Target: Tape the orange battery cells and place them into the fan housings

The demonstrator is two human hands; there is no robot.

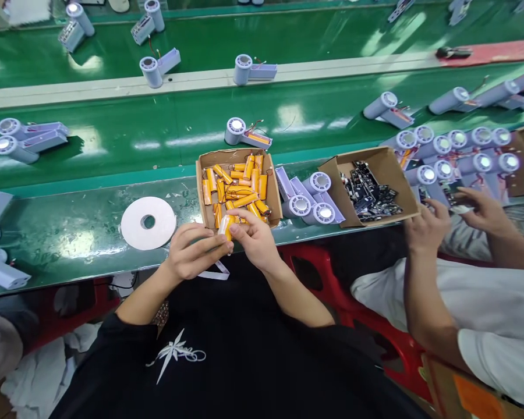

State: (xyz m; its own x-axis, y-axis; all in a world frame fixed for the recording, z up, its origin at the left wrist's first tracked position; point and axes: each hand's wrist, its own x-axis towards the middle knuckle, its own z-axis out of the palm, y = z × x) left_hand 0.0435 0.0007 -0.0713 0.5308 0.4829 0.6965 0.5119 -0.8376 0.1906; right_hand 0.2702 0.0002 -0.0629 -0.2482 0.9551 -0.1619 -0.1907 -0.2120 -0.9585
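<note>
Sitting between left hand (192, 250) and right hand (257, 240) is an orange battery (226, 226).

Factory assembly line: green belt (126, 110), repeated lavender units (243, 71), circuit-board box (386, 169).

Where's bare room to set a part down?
Left: bench between the roll and left-edge units. Beyond: green strip, between the unit pair and middle unit. Crowded: right of the battery box, with more units, then the parts box.
</note>
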